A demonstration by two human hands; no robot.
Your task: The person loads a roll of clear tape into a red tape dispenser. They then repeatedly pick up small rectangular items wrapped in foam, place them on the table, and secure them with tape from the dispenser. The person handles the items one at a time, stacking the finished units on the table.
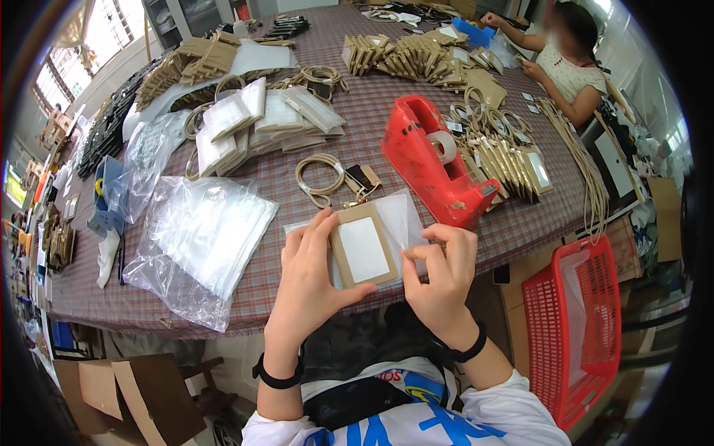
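A tan card holder (362, 249) with a white window lies flat on a sheet of white tissue paper (401, 212) at the table's near edge. My left hand (305, 271) grips it, fingers along its left side and thumb at its lower edge. With thumb and fingertips pinched, my right hand (442, 279) holds the paper's right side beside the holder. Just above lie a coiled tan cord (320, 178) and a metal clip with a dark strap (363, 181), next to the holder's top. The fingertips partly hide the paper.
A red tape dispenser (428, 160) stands right of the paper. Clear plastic bags (204, 238) lie to the left, wrapped packets (260, 123) behind. More tan holders (416, 59) are piled farther back. A red basket (573, 327) is at lower right. Another person (569, 70) works at far right.
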